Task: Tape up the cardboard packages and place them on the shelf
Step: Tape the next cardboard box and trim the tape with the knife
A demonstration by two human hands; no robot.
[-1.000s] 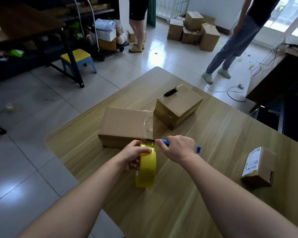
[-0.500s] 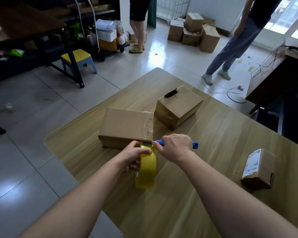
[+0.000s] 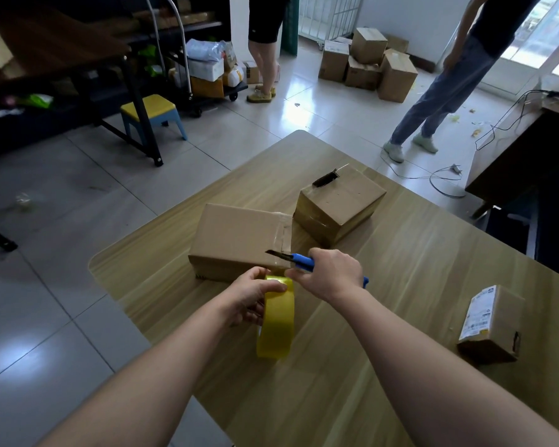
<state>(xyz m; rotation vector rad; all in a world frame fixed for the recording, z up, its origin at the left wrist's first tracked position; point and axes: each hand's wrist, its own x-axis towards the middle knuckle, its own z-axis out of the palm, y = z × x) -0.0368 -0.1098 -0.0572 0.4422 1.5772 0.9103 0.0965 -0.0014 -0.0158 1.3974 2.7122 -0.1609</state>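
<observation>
Wooden table (image 3: pixel 400 285), light grain, rounded near-left corner, tiled floor around it.

Large flat cardboard package (image 3: pixel 239 237) lying left of table centre, clear tape across its right end. Second cardboard package (image 3: pixel 339 204), more cube-shaped, just beyond and to the right of the first, close but gap unclear; small dark clip-like item (image 3: pixel 326 179) on its far top edge. Third, small cardboard package (image 3: pixel 491 324) with white printed label, well apart at the right side of the table.

Yellow tape roll (image 3: pixel 276 317) standing on edge on the table, just in front of the large package's near-right corner.

Left hand (image 3: pixel 252 295) grasping the top of the tape roll, thumb over the outer face, fingers behind. Right hand (image 3: pixel 329 272) clenched around a blue utility knife (image 3: pixel 300 261), blade out, dark tip pointing left across the near-right corner of the large package, just above the roll. Any tape strip between roll and box too faint to tell.

Background: stack of cardboard boxes (image 3: pixel 368 62) on the floor, yellow-topped stool (image 3: pixel 152 114), loaded trolley (image 3: pixel 207 69), two standing people, legs only.
</observation>
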